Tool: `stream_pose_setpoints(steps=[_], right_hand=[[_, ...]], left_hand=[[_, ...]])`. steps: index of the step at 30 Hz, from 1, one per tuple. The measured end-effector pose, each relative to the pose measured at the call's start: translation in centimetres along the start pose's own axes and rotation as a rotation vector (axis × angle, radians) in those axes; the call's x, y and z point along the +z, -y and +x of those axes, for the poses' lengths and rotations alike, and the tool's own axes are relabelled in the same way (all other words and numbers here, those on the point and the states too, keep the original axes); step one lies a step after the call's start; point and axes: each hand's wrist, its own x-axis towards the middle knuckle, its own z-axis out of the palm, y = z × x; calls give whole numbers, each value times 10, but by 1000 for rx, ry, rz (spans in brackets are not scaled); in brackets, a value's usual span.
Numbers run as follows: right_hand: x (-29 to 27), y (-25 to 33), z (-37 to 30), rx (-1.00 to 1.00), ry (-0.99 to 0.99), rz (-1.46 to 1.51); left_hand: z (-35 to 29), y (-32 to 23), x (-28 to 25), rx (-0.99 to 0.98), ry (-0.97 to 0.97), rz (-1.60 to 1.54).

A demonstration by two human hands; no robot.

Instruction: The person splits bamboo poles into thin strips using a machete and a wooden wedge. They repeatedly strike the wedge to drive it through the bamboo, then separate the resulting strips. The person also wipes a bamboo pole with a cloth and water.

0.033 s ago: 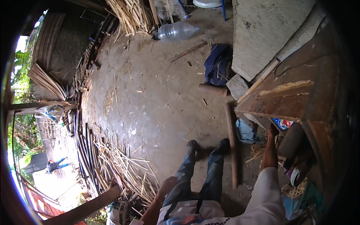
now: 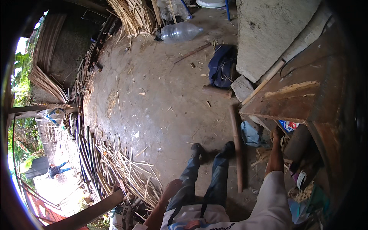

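My right arm stretches forward under the edge of the brown wooden table (image 2: 280,113). My right hand (image 2: 276,134) is in shadow there, beside a blue, white and red package (image 2: 289,125); its fingers and anything in them are hidden. A light blue cloth or plastic sheet (image 2: 251,135) lies just left of that hand. By my left thigh hangs my left hand (image 2: 173,188), against the jeans; how its fingers are held does not show. Along the floor between my feet and the table lies a long brown bamboo pole (image 2: 235,153).
Split bamboo strips (image 2: 126,168) are heaped at the left, and another bundle (image 2: 134,15) stands at the back. A large clear plastic bottle (image 2: 181,32), a dark blue cloth (image 2: 222,65) and a short bamboo piece (image 2: 217,91) lie ahead. Outside at the left is another person (image 2: 57,170).
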Motion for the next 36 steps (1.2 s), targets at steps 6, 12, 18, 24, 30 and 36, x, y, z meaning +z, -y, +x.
stream_pose_setpoints(steps=[6,12,18,24,30,36], right_hand=[[25,-25,-34,-48,-258,575],[48,-15,-148,70,-308,557],[84,19,-297,-52,512,879],[-3,89,-390,-327,436,457],[32,56,-343,-104,362,557],[-50,128,-347,179,322,1080]], left_hand=[[31,-30,-22,-5,-11,-49],[29,3,-32,133,21,0],[22,8,-49,126,74,-2],[55,51,-77,392,22,-72],[129,41,-144,521,-3,117],[155,77,-214,232,-123,-385]])
